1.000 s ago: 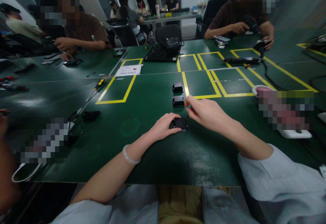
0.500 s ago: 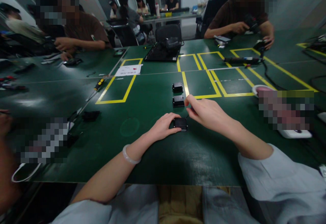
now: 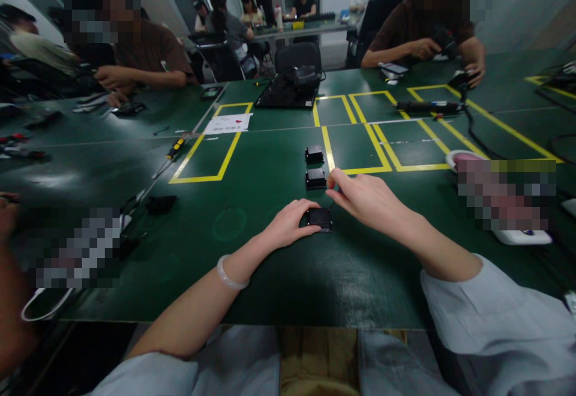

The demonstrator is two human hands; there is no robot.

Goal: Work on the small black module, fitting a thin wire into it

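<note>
On the green table lies a small black box-like part with a flat base. My left hand grips it from the left, thumb on the near side and fingers on the far side. Just above its right far corner is my right hand, fingers pinched around a thin dark tool, mostly hidden, whose tip reaches down to that corner. Two similar black parts stand in a line beyond it, a nearer one close to my right fingertips and a farther one.
Yellow tape marks rectangles on the table. A screwdriver and a paper sheet lie at left. A black tray with a dark device stands at the back. A blurred white-edged object lies at right. Co-workers sit across the table.
Hardly anything differs. My right hand's fingers have shifted very slightly at the corner of the black part; my left hand keeps its hold.
</note>
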